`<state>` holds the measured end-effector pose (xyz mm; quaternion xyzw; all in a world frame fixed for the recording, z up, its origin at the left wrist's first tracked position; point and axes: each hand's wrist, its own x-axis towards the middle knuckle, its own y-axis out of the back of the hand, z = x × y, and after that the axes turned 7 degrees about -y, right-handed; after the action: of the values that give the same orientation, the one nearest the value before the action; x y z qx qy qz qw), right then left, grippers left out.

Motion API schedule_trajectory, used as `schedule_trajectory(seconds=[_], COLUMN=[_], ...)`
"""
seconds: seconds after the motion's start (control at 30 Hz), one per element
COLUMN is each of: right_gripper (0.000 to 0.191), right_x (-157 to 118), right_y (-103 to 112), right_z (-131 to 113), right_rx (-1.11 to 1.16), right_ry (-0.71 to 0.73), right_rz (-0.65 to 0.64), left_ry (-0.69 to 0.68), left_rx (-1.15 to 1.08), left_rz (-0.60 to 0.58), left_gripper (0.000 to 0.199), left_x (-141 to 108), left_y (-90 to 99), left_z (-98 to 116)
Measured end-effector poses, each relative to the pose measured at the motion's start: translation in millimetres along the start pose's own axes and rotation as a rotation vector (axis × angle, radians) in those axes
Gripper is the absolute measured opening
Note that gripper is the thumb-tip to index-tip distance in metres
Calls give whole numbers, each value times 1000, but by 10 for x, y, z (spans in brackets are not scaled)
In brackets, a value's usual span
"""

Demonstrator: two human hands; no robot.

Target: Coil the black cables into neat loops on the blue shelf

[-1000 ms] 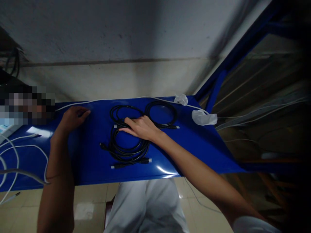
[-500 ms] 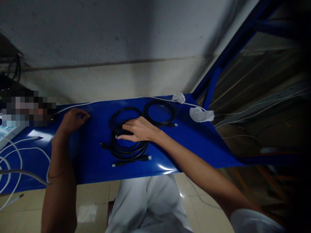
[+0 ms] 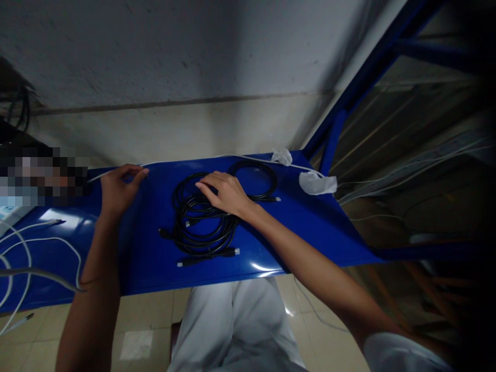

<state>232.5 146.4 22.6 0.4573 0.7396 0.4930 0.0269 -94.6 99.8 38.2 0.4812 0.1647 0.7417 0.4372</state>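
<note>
Over the upper part of the overlapping black cable coils [image 3: 205, 243] is my right hand [image 3: 225, 191], its fingers close together and its thumb lower; whether it grips a cable is hidden. Several light-tipped connectors stick out around the coils. Behind and right of my hand lies a separate black cable coil [image 3: 276, 181] with its plug [image 3: 273, 199]. My left hand [image 3: 122, 188] is raised near the back left of the blue table [image 3: 147, 248], thumb and fingertips nearly meeting; anything between them is too small to make out.
White cables [image 3: 29, 258] loop over the left end of the table. Crumpled white wrapping [image 3: 318, 183] and a smaller piece [image 3: 282, 156] lie at the back right. A thin white cable [image 3: 174, 161] runs along the wall side. A blue frame [image 3: 333, 139] rises at right.
My right hand has moved up and slightly right, uncovering a connector and more of the coils. My left hand has risen a little, with thumb and fingertips nearer each other.
</note>
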Motion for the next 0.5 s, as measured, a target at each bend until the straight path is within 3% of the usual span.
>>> schedule_trajectory(seconds=[0.1, 0.27, 0.5], right_gripper=[33, 33, 33], right_x=[51, 73, 64], right_y=[-58, -113, -123], right_z=[149, 272, 250], right_rx=[-3, -73, -173], right_ry=[-136, -208, -175], right_rz=[68, 1, -32], left_ry=[12, 41, 104], left_rx=[-118, -188, 239], left_rz=[-2, -64, -211], left_gripper=[33, 33, 31], left_x=[-16, -34, -35], left_y=[-118, -232, -154], left_z=[149, 202, -151])
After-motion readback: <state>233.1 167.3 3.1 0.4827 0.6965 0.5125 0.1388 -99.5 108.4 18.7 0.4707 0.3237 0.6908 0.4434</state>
